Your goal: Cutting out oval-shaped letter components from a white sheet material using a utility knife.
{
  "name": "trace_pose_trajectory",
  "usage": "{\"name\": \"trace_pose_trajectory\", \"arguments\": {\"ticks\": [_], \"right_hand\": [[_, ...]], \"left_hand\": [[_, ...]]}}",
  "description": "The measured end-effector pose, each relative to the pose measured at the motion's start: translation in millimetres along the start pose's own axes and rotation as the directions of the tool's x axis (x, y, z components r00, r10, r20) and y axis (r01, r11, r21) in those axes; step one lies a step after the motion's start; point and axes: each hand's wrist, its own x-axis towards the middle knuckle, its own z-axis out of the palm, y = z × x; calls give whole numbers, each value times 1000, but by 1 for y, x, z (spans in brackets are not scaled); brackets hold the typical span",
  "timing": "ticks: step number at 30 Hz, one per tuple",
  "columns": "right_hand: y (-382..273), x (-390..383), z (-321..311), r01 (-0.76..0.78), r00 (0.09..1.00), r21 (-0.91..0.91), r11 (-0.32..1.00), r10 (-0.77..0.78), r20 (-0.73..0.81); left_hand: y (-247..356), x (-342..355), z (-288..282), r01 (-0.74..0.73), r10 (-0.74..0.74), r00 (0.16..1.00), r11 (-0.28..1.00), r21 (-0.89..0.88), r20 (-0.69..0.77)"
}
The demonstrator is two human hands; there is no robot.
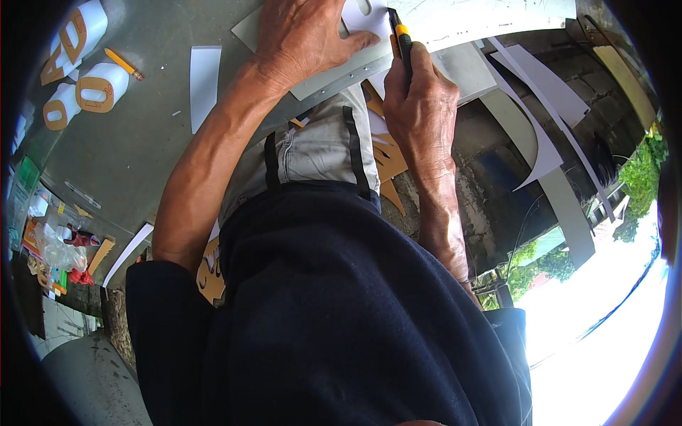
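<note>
Utility knife [403, 39], black with a yellow collar, sits in the right hand [423, 96], whose fingers are wrapped around its handle; its tip meets a white sheet [359, 21] near the upper edge of the view. The sheet has a rounded opening cut in it. The left hand [302, 39] lies beside that opening, thumb spread toward the knife; its other fingers run out of view, so I cannot tell how far they are bent. Farther left on the grey worktop [142, 167] are a narrow white strip [204, 85], a yellow pencil-shaped stick [123, 64] and white block characters with tan faces, one of them a rounded ring-like block [96, 91]. Tan offcuts [389, 163] lie below the right wrist's left side.
</note>
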Motion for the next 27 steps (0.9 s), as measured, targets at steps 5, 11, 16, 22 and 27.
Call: {"name": "trace_pose_trajectory", "arguments": {"ticks": [5,11,16,22,27], "right_hand": [[-1,0,0,6,1000,38,999,-6,-17],[-4,-1,3,-37,997,59,998,41,-61],[-7,-1,3,-60,997,36,998,62,-35],[11,9,-22,-1,996,-79,997,9,94],[24,29,-40,195,956,-216,957,-137,258]], "left_hand": [[1,1,2,-2,2,1000,1000,4,-11],[1,1,1,-1,1,1000,1000,2,-5],[1,1,3,-5,5,1000,1000,10,-26],[10,-14,-7,78,-80,997,992,102,21],[-8,-5,-23,-170,159,970,984,49,183]]}}
